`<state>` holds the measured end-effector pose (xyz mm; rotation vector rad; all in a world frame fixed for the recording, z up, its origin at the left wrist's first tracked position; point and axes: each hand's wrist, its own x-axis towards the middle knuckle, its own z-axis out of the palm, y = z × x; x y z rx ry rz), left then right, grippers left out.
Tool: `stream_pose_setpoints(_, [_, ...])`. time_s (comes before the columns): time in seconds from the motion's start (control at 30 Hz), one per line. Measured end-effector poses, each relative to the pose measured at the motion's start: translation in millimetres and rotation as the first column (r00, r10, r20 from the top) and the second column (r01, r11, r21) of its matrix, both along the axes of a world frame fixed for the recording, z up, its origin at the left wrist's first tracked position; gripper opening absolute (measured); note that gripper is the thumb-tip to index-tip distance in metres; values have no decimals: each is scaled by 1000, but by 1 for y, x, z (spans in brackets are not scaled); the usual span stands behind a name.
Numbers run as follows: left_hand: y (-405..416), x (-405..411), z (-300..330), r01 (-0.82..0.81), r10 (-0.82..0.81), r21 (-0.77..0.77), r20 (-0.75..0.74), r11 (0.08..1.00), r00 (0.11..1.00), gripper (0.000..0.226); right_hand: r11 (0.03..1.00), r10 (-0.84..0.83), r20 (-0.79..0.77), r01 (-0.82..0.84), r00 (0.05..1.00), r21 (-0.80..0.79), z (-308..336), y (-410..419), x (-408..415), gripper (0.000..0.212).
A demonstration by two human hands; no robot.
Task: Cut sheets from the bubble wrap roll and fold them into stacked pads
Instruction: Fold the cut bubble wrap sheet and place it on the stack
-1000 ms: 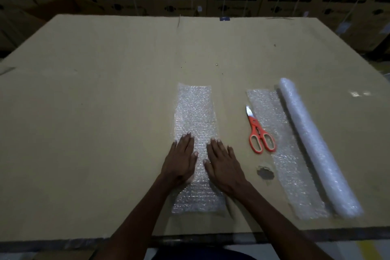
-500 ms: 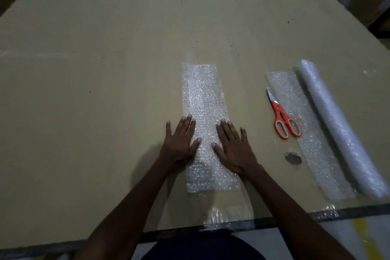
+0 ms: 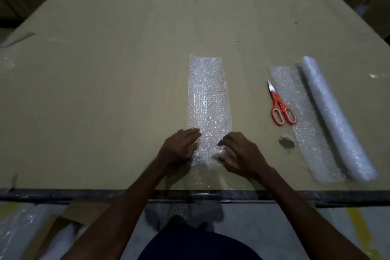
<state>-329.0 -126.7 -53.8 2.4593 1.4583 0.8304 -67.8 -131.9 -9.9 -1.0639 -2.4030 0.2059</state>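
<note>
Both hands, left hand (image 3: 179, 150) and right hand (image 3: 238, 154), pinched the strip's (image 3: 207, 99) near end; uneven lifting risked a crooked fold.

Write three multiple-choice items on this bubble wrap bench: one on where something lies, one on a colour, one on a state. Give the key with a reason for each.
1. Where do the scissors lie?
A. on the flat sheet unrolled from the bubble wrap roll
B. on the folded strip
C. on the floor

2. What colour are the scissor handles?
A. blue
B. orange-red
C. black

3. What are the hands doing?
A. gripping the scissors
B. lifting the roll
C. both at the near end of the folded strip

Key: 1 A, the handles overlap the sheet's left edge, beside the roll. 2 B, the loops are plainly orange-red. 3 C, the left hand and right hand flank the strip's near end with fingers bent onto it; whether they pinch it is blurred.
</note>
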Motion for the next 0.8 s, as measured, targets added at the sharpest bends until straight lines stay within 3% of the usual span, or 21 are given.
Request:
stream_pose_setpoints(0.1, [-26,9,7,-17,12,61,80,998,997,32,996,66,53,-63,996,-60,-11,-15,17,40])
stream_pose_setpoints(0.23, [-39,13,4,-57,64,-73,105,996,992,30,994,79,86,-71,993,-86,-17,-24,23,24])
stream_pose_setpoints(0.37, [-51,17,22,-78,95,-331,36,940,995,67,1000,4,92,-1,996,-26,-16,-24,16,8])
stream_pose_setpoints(0.47, [-53,17,35,-105,153,-409,86,907,984,77,987,-122,-70,114,990,-114,-7,-21,9,8])
stream_pose_setpoints(0.57, [-44,15,41,-162,258,-380,218,911,941,36,941,-248,-213,183,945,-285,6,-9,6,12])
stream_pose_setpoints(0.63, [-29,14,45,-105,316,-474,393,874,863,15,900,-301,-280,175,912,-400,12,5,6,10])
stream_pose_setpoints(0.7, [-12,12,52,-8,363,-573,508,820,781,9,862,-327,-355,123,876,-491,17,20,3,6])
stream_pose_setpoints(0.8, [14,5,62,107,373,-631,576,768,727,8,784,-372,-470,-1,801,-621,26,47,-2,3])
